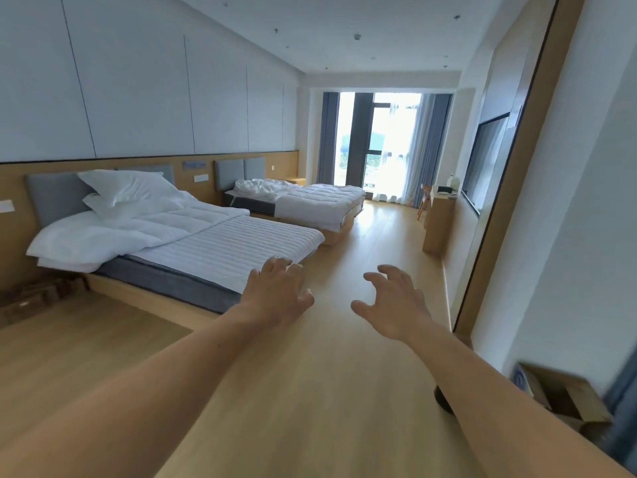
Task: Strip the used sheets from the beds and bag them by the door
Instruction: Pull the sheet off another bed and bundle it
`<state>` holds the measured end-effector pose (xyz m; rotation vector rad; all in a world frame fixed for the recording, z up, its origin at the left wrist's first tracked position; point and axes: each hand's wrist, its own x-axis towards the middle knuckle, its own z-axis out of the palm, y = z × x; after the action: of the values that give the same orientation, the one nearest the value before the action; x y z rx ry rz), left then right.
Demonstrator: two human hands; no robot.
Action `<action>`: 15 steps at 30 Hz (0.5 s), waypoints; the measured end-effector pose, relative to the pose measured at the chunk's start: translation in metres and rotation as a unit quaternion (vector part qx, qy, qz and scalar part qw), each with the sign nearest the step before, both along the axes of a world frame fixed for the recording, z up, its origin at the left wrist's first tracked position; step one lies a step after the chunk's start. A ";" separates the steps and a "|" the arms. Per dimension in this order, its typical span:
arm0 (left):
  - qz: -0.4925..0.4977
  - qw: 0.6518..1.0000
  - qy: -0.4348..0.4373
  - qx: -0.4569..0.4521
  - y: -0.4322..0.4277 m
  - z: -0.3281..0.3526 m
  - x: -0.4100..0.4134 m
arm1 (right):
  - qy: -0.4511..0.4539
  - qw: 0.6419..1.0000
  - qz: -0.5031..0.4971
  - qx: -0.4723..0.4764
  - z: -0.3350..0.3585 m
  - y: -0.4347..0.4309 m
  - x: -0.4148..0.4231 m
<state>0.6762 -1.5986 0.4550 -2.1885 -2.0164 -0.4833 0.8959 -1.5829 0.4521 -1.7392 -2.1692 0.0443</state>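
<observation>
Left hand (275, 288), right hand (393, 301) loosely spread

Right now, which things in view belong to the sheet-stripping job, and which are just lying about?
Job: near bed, its bunched white bedding, pillows, far bed with rumpled bedding, left hand and right hand, both empty.
Lying about: cardboard box, desk, chair, wall screen, curtains.
</observation>
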 end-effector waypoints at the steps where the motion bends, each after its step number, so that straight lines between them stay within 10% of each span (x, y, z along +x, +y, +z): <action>1: 0.002 1.000 0.003 -0.015 0.020 -0.004 -0.001 | -0.003 1.000 0.007 -0.011 -0.003 0.021 -0.002; 15: -0.005 0.999 -0.032 -0.002 0.372 -0.010 -0.004 | -0.008 1.000 -0.005 -0.016 -0.011 0.358 -0.002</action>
<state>0.6723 -1.2267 0.4451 -2.2134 -2.0401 -0.5587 0.8938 -1.2250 0.4414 -1.7738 -2.1832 0.0636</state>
